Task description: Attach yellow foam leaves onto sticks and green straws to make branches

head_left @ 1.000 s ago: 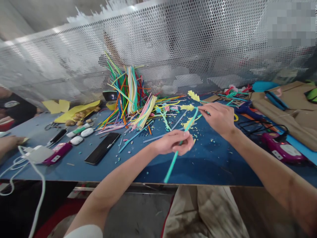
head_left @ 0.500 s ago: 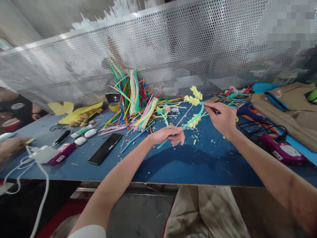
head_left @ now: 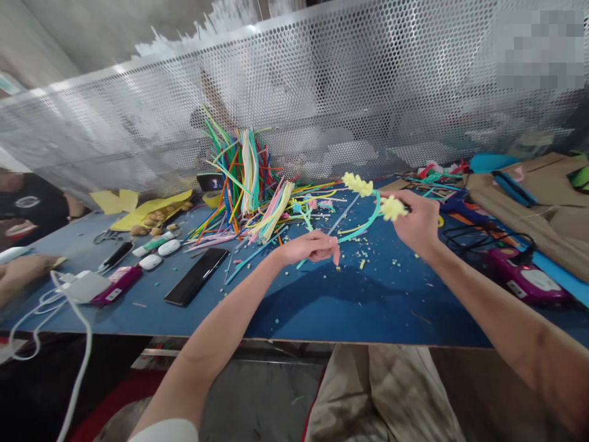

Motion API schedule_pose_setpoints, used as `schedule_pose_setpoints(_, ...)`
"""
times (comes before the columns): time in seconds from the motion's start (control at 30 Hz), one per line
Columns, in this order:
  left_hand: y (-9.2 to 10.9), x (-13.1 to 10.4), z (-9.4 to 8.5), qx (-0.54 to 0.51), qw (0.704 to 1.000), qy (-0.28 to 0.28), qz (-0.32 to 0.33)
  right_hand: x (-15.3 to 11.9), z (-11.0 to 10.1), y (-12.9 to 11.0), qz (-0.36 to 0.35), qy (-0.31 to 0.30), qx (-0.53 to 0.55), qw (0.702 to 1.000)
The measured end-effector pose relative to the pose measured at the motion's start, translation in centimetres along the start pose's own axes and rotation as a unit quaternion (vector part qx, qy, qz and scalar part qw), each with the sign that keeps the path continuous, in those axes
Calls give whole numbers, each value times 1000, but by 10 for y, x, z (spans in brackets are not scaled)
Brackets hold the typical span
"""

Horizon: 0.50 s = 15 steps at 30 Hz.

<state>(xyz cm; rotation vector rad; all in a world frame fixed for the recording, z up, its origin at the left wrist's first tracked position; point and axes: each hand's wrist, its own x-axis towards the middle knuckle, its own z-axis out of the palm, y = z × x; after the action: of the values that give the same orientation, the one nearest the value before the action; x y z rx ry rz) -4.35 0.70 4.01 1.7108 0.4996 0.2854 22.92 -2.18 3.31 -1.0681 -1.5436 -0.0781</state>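
Fluffy yellow tuft [head_left: 392, 209] now higher, bowed green stem [head_left: 363, 229] pinched in both hands [head_left: 313, 247] [head_left: 416, 218]

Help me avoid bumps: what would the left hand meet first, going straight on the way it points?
The left hand would probably meet the bent teal stem it holds, then perhaps the right hand; depth is unclear.
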Motion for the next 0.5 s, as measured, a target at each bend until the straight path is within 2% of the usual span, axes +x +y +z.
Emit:
schedule_pose_setpoints(0.17, -7, 5, -2, 45, 998, 44, 3, 3, 5, -8, 122, 5, 171, 978)
schedule_pose_setpoints(0.27, -8, 4, -10, 60, 995, 74, 16, 6, 7, -8, 146, 0, 249, 957)
schedule_pose_setpoints(0.5, -4, 0, -22, 113, 985, 124, 25, 6, 11, -3, 197, -60, 380, 902)
